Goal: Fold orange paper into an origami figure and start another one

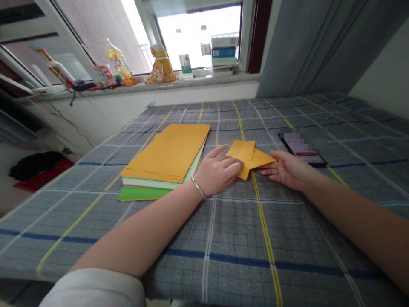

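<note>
Bottle (pixel 118 64): yellow-orange, on the sill (pixel 249 77); contents uncertain.
Boxes (pixel 223 53): stacked, sill's right end; insides hidden.
Folded paper (pixel 246 154): orange, angular, creased; on plaid cloth (pixel 230 234), between the hands.
Left hand (pixel 220 168): fingers curled onto its left side; cannot tell if gripping.
Right hand (pixel 286 169): pinching its pointed right tip.
Paper stack (pixel 169 149): flat sheets, orange uppermost, green showing lower.

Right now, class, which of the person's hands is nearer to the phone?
Right: the right hand is just at the near side of the phone; the left hand is farther away, across the folded paper.
</note>
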Tool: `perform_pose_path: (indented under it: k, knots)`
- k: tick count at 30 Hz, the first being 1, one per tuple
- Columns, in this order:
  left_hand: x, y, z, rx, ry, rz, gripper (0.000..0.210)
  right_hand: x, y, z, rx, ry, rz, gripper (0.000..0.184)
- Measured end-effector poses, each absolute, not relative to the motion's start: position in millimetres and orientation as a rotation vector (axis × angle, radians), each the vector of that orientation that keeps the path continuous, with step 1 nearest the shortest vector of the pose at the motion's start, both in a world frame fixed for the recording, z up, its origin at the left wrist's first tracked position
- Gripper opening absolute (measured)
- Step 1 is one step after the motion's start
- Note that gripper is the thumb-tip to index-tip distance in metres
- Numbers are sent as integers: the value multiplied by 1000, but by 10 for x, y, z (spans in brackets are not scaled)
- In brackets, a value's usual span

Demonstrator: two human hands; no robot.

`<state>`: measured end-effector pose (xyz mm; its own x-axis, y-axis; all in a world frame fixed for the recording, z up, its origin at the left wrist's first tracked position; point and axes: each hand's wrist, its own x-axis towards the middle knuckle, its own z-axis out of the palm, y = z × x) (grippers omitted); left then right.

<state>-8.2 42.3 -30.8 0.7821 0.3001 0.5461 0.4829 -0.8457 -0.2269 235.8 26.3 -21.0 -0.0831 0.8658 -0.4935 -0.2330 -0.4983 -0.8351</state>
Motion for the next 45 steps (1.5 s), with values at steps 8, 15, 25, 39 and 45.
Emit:
perform_pose_path:
  k: [8,15,25,39,45]
  knots:
    - [-101,432,-289,-2567,-670,-789,14,2333,249,-203,-1386,-741,1641,17]
    - [-115,475,-300,-2494,-747,-806,15,2361,236,-241,-1263,-873,1631,21]
    - [-148,555,-340,-2563,-877,-1132,8,2579,426,-566,-1444,-1297,881,96]
    - [-149,612,-383,-2791,-1165,-1260,10,2816,438,-449,-1417,-2086,-170,18]
    - [-166,676,-411,-2726,-1517,-1547,14,2715,399,-392,-1505,-1671,341,21]
